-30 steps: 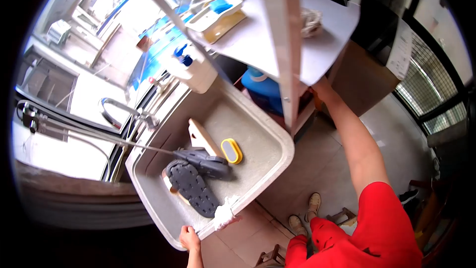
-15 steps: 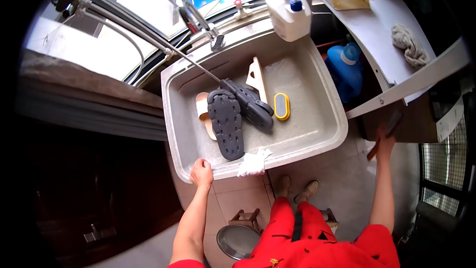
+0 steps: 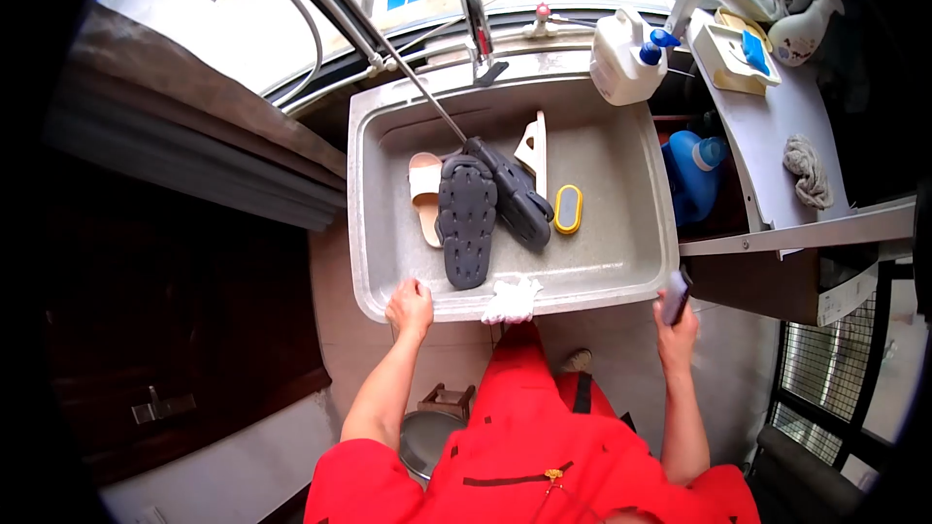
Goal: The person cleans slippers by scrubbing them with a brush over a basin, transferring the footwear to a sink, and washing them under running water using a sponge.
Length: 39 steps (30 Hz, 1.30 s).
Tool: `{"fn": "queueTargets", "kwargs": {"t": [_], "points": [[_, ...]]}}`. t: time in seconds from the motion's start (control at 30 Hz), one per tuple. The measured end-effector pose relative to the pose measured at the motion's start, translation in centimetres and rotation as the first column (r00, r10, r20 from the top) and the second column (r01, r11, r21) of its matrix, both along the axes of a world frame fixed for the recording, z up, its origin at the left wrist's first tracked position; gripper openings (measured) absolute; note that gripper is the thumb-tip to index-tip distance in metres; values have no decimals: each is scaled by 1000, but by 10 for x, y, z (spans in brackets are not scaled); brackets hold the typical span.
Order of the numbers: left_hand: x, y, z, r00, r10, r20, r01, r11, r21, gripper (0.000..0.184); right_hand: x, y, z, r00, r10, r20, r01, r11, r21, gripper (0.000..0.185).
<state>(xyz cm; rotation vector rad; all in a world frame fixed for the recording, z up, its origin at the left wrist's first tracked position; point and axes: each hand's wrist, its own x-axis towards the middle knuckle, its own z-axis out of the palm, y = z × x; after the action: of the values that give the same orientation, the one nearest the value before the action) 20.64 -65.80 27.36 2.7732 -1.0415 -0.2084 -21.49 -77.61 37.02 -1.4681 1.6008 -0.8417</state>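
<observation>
A grey sink (image 3: 631, 277) holds a pair of dark grey slippers; one slipper (image 3: 468, 223) has its holed sole up, the other (image 3: 512, 196) leans beside it. One pale sandal (image 3: 425, 180) lies partly under them, and another pale sandal (image 3: 540, 155) stands on its side. A yellow-rimmed oval brush (image 3: 569, 210) sits to their right. My left hand (image 3: 410, 306) is closed at the sink's front left rim; what its fingers hold, if anything, is hidden. In my right hand (image 3: 677, 325), just off the front right corner, is a dark-edged brush (image 3: 677, 297), slightly blurred.
A white cloth (image 3: 512, 301) hangs over the front rim. Behind are the faucet (image 3: 476, 24) and a white jug (image 3: 626, 63) with a blue pump. A metal rod (image 3: 427, 92) slants into the sink. At right are a blue bottle (image 3: 691, 175) and a shelf (image 3: 767, 150) with a rag (image 3: 806, 172).
My right hand has swung in from the far right to the sink's front right corner, bringing the brush. The view has shifted; my left hand stays at the rim.
</observation>
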Motion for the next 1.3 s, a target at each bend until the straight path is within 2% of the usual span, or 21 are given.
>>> {"fn": "queueTargets", "kwargs": {"t": [0.1,0.13,0.17,0.3,0.37,0.47,0.53,0.6,0.67,0.77,0.8,0.83,0.87,0.93,0.97,1.03,1.1,1.17,1.2,1.27,1.3], "points": [[-1,-8,2,999,-7,42,4,997,74,17,32,-21,-12,980,183,-81,-188,980,-62,31],[-1,-7,2,999,-6,43,3,997,80,16,51,-26,5,958,260,-122,-259,966,27,26],[-2,-4,1,1000,-8,17,6,995,103,16,67,-32,16,922,362,-136,-338,926,170,24],[1,-6,0,997,-67,32,66,998,13,14,112,-26,-24,732,608,-309,-572,794,208,11],[1,-2,0,997,-71,37,71,997,3,14,140,-18,-26,620,691,-371,-649,718,251,14],[5,-2,-2,991,-130,-14,131,990,45,17,168,-4,-42,546,738,-397,-708,659,252,16],[-11,0,4,930,-301,-212,290,954,-80,25,174,1,-59,559,725,-402,-720,665,198,17],[-43,-4,20,828,-452,-331,463,885,-52,35,175,2,-69,573,711,-408,-726,671,149,19],[-78,-7,29,763,-580,-284,563,813,-147,40,175,-2,-70,629,722,-287,-632,691,352,22],[-105,-21,27,725,-540,-428,447,841,-304,40,171,-7,-57,709,692,-136,-616,702,357,26],[-109,-28,32,683,-512,-520,383,858,-342,31,169,-7,-47,744,666,-39,-611,704,361,27],[-112,-31,37,548,-378,-746,149,922,-358,26,168,-9,-32,778,617,117,-603,683,412,26],[-114,-33,43,334,-254,-908,-88,950,-298,21,166,-10,-33,780,615,117,-602,685,410,26],[-97,-36,60,275,-117,-954,-207,962,-178,19,157,-14,-35,834,523,177,-552,774,311,24],[-81,-33,55,468,-272,-841,-184,901,-394,20,152,-20,-34,853,465,236,-521,777,354,21],[-39,-32,79,583,-187,-790,-366,808,-461,25,140,-31,-23,890,381,253,-453,804,385,18],[5,-31,116,765,-146,-628,-327,751,-573,28,124,-39,-25,915,314,253,-393,834,388,16],[49,-34,127,901,-177,-397,-188,664,-724,29,111,-45,-27,934,275,227,-346,854,388,15],[69,-39,136,971,-214,-105,63,654,-754,30,106,-48,-30,943,260,208,-324,857,401,15],[96,-51,140,963,-203,178,269,678,-684,30,100,-52,-36,943,230,240,-310,866,392,15],[107,-57,135,954,-206,219,299,725,-620,29,104,-54,-32,943,230,239,-310,867,389,15]]}}
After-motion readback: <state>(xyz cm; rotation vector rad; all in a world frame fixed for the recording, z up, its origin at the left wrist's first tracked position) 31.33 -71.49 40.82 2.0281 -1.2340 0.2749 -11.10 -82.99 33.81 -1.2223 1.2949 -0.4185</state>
